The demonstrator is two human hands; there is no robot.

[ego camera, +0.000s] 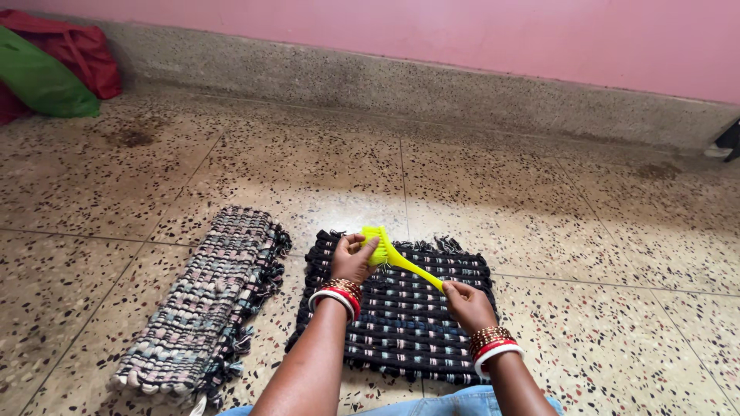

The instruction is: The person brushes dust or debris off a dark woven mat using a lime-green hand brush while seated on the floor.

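I've got the bright yellow plastic brush up off the floor, held between both hands right over the dark woven rag mat. Its long axis runs on a slant: bristle head high and toward my left, thin handle dropping down toward my right. My left hand is on the bristle end, fingers curled and pinching at the head, wrist bent inward, red and gold bangles bunched at the wrist. My right hand is closed around the tail of the handle, sitting lower and closer to my body, bangles there too. So both hands are clamped on the brush, one at each end, well apart from each other along its length. The left is the one nearer the bristles.

The dark mat lies flat on the speckled terrazzo floor, its far fringed edge just beyond the brush head. Just beside it, off to my left, lies a second, paler woven rag mat, folded lengthwise, not touching the dark one as far as I can tell.
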